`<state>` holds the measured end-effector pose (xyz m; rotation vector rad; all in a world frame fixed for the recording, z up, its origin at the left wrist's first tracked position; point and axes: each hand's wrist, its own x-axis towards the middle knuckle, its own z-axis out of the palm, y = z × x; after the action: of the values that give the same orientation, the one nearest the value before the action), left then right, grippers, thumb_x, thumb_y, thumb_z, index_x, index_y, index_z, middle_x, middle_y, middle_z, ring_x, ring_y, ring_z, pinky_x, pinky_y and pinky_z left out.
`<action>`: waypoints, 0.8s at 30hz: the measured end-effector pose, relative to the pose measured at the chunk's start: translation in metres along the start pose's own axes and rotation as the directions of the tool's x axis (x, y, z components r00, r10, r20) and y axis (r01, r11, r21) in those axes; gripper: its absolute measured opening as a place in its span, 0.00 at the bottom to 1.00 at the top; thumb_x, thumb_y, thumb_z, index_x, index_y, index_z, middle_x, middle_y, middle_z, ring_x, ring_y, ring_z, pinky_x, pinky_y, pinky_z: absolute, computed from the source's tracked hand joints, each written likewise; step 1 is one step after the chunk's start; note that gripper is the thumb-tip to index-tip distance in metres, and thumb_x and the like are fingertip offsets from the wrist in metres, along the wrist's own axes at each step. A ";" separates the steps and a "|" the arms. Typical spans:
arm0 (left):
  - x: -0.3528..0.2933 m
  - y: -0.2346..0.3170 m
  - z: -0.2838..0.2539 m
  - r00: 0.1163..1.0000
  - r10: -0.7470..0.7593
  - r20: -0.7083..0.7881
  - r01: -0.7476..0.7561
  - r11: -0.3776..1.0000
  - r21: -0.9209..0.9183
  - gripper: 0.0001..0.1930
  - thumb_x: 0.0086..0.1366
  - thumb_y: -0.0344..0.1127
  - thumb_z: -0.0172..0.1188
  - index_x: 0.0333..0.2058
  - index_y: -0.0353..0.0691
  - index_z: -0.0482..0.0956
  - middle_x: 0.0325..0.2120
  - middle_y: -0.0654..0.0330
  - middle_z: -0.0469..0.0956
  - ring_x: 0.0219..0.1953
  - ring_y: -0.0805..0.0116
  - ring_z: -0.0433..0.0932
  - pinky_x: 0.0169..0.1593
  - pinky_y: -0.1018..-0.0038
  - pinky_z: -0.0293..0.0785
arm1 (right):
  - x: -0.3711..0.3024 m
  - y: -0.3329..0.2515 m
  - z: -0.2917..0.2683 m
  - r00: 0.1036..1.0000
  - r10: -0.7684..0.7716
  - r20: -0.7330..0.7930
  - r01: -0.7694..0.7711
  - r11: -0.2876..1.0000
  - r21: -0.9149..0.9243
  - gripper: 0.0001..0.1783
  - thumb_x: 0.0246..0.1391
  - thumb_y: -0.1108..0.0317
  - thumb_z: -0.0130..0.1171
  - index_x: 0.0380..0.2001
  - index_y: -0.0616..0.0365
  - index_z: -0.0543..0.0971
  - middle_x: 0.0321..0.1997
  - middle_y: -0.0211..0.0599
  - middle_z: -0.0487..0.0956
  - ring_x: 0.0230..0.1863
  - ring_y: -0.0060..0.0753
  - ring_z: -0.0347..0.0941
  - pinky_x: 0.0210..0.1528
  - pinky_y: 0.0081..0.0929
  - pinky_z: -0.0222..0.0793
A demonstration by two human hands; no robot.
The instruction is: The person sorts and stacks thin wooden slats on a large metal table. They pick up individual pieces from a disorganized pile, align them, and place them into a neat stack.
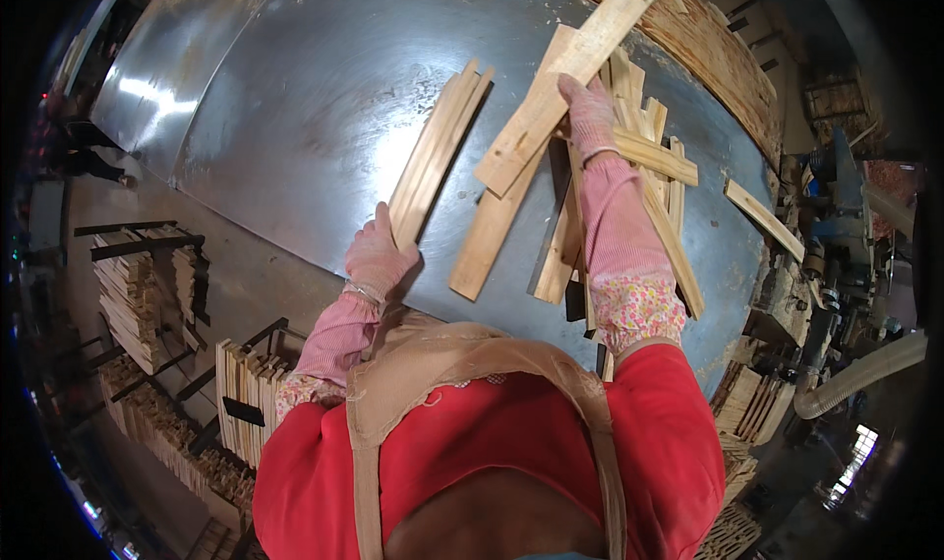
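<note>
My left hand, in a pink glove, closes round the near end of a small bundle of narrow wooden strips. The strips lie side by side on the metal tabletop. My right hand, gloved too, grips the edge of a wide, pale wooden board that slants up to the right. Some of its fingers are hidden by the board. Beneath that board lies another plank. Just right of it, under my right forearm, is a loose pile of wooden strips, lying crosswise.
A single strip lies by the table's right edge. Along the far right runs a rough wooden plank edge. Racks of stacked wood stand on the floor at left. Machinery with a ribbed hose is at right.
</note>
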<state>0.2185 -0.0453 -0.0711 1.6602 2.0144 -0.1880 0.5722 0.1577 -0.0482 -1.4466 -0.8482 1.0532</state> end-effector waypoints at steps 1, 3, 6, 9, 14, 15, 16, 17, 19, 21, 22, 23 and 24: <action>0.010 -0.012 -0.002 0.999 -0.028 0.030 0.031 0.996 -0.078 0.45 0.57 0.56 0.69 0.69 0.43 0.63 0.54 0.42 0.81 0.56 0.41 0.83 0.58 0.52 0.80 | 0.000 0.003 0.011 0.998 -0.069 -0.003 0.068 0.994 -0.090 0.23 0.63 0.63 0.69 0.58 0.64 0.81 0.48 0.41 0.87 0.48 0.33 0.82 0.54 0.31 0.77; 0.018 -0.028 -0.009 0.996 -0.060 0.073 0.071 0.983 -0.169 0.44 0.59 0.54 0.68 0.70 0.41 0.64 0.53 0.41 0.82 0.55 0.41 0.83 0.58 0.51 0.80 | -0.020 -0.017 0.046 0.989 -0.145 -0.036 0.124 0.929 -0.350 0.27 0.59 0.62 0.70 0.58 0.62 0.78 0.48 0.45 0.87 0.48 0.37 0.83 0.55 0.33 0.76; 0.021 -0.034 -0.025 0.997 0.012 0.071 0.006 0.968 -0.252 0.43 0.60 0.52 0.66 0.70 0.39 0.66 0.49 0.40 0.85 0.52 0.38 0.85 0.57 0.50 0.80 | -0.019 0.017 0.068 0.979 -0.170 -0.108 0.108 0.896 -0.431 0.34 0.60 0.60 0.66 0.66 0.62 0.69 0.51 0.55 0.87 0.54 0.58 0.84 0.60 0.46 0.75; 0.022 -0.043 -0.028 0.997 -0.072 0.008 0.072 0.970 -0.233 0.44 0.61 0.52 0.65 0.73 0.39 0.64 0.53 0.39 0.84 0.54 0.38 0.84 0.58 0.51 0.79 | -0.081 0.040 0.125 0.989 0.095 -0.113 -0.141 0.842 -0.520 0.43 0.63 0.61 0.61 0.77 0.57 0.57 0.54 0.63 0.84 0.57 0.66 0.82 0.63 0.51 0.75; 0.046 -0.046 -0.031 0.998 0.058 0.018 -0.054 0.985 -0.162 0.48 0.63 0.57 0.64 0.76 0.41 0.59 0.64 0.39 0.76 0.63 0.41 0.78 0.65 0.54 0.75 | -0.215 0.089 0.178 0.966 0.231 0.119 -0.101 0.755 -0.647 0.51 0.65 0.47 0.61 0.83 0.54 0.51 0.68 0.72 0.74 0.73 0.70 0.67 0.75 0.51 0.65; 0.047 -0.052 -0.022 0.995 0.099 0.005 -0.097 0.979 -0.180 0.50 0.63 0.59 0.65 0.77 0.41 0.57 0.67 0.39 0.72 0.66 0.42 0.74 0.67 0.54 0.74 | -0.229 0.095 0.184 0.943 0.301 0.144 -0.093 0.653 -0.752 0.52 0.66 0.45 0.60 0.83 0.55 0.51 0.71 0.73 0.70 0.78 0.71 0.61 0.79 0.51 0.60; 0.048 -0.057 -0.012 0.990 0.139 -0.009 -0.138 0.970 -0.198 0.53 0.62 0.61 0.66 0.78 0.42 0.56 0.70 0.39 0.69 0.69 0.44 0.71 0.69 0.54 0.72 | -0.236 0.114 0.171 0.918 0.268 0.292 -0.064 0.828 -0.558 0.54 0.66 0.43 0.58 0.83 0.58 0.49 0.76 0.74 0.65 0.82 0.69 0.52 0.83 0.49 0.50; 0.045 -0.064 -0.008 0.986 0.165 -0.030 -0.168 0.960 -0.223 0.55 0.61 0.64 0.67 0.79 0.43 0.54 0.73 0.40 0.66 0.72 0.45 0.68 0.70 0.54 0.71 | -0.239 0.111 0.166 0.913 0.331 0.240 -0.164 0.834 -0.526 0.52 0.67 0.43 0.57 0.83 0.58 0.50 0.70 0.67 0.70 0.73 0.63 0.61 0.76 0.46 0.58; 0.033 -0.045 -0.017 0.989 0.143 0.027 -0.140 0.986 -0.089 0.59 0.58 0.67 0.70 0.80 0.45 0.53 0.78 0.39 0.54 0.76 0.43 0.62 0.73 0.55 0.68 | -0.209 0.121 0.130 0.912 0.375 0.165 -0.280 0.866 -0.415 0.47 0.68 0.42 0.56 0.78 0.58 0.54 0.56 0.53 0.77 0.54 0.49 0.71 0.61 0.40 0.68; 0.025 -0.024 -0.028 0.986 0.112 0.121 -0.117 0.992 0.039 0.60 0.57 0.66 0.71 0.80 0.46 0.53 0.79 0.38 0.50 0.76 0.41 0.61 0.73 0.56 0.68 | -0.158 0.154 0.069 0.929 0.351 0.116 -0.315 0.916 -0.247 0.40 0.68 0.38 0.57 0.67 0.60 0.63 0.41 0.39 0.78 0.37 0.33 0.72 0.43 0.33 0.73; 0.026 -0.029 -0.017 0.992 0.106 0.070 -0.109 0.993 0.036 0.59 0.55 0.64 0.73 0.79 0.46 0.55 0.78 0.37 0.50 0.74 0.38 0.64 0.70 0.53 0.70 | -0.141 0.126 0.055 0.920 0.393 0.007 -0.386 0.900 0.202 0.36 0.68 0.32 0.57 0.54 0.57 0.69 0.35 0.36 0.75 0.32 0.33 0.71 0.38 0.33 0.72; 0.027 -0.031 -0.015 0.993 0.105 0.059 -0.107 0.994 0.028 0.59 0.55 0.63 0.74 0.79 0.45 0.56 0.78 0.38 0.52 0.73 0.39 0.65 0.69 0.53 0.71 | -0.124 0.099 0.042 0.873 0.479 -0.088 -0.330 0.715 0.617 0.37 0.67 0.26 0.57 0.41 0.55 0.76 0.29 0.33 0.73 0.26 0.33 0.69 0.32 0.32 0.72; 0.029 -0.029 -0.014 0.992 0.115 0.050 -0.116 0.993 0.016 0.58 0.55 0.63 0.74 0.78 0.45 0.57 0.77 0.39 0.53 0.72 0.39 0.66 0.68 0.52 0.72 | -0.099 0.079 0.028 0.870 0.477 -0.125 -0.287 0.696 0.658 0.36 0.68 0.29 0.57 0.43 0.57 0.77 0.30 0.33 0.74 0.26 0.34 0.70 0.31 0.32 0.71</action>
<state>0.1836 -0.0207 -0.0791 1.7608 1.8804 -0.2050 0.5075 0.0643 -0.1119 -1.1662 0.0630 1.2436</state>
